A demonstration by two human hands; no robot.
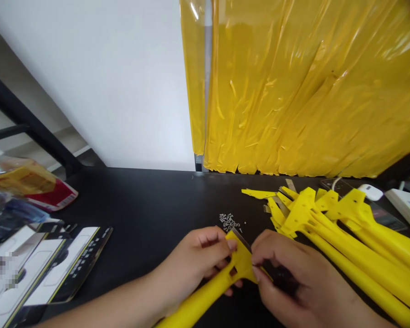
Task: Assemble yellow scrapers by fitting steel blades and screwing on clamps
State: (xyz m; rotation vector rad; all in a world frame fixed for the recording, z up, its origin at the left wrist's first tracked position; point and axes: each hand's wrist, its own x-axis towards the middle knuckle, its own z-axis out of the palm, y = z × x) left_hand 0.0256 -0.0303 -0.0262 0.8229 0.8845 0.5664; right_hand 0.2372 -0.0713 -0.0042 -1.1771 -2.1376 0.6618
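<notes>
A yellow scraper [205, 291] with a long handle lies at a slant in front of me. My left hand [205, 253] is closed around its head and neck, thumb on top. Along the head's upper edge runs a thin metal blade [242, 238]. My right hand [287, 273] is at the head's right corner, thumb and forefinger pinched together there. Whatever sits between those fingertips is hidden. Just beyond the scraper head is a small pile of screws [229, 222]. More yellow scraper handles [341, 237] lie stacked to the right, with loose yellow head plates [259, 194] beside them.
Printed boxes [64, 269] and a bottle with a red and yellow label [34, 182] stand at the left of the black table [140, 200]. A white panel [140, 82] and yellow plastic sheeting [294, 91] rise behind. A white earphone case [371, 192] is at far right.
</notes>
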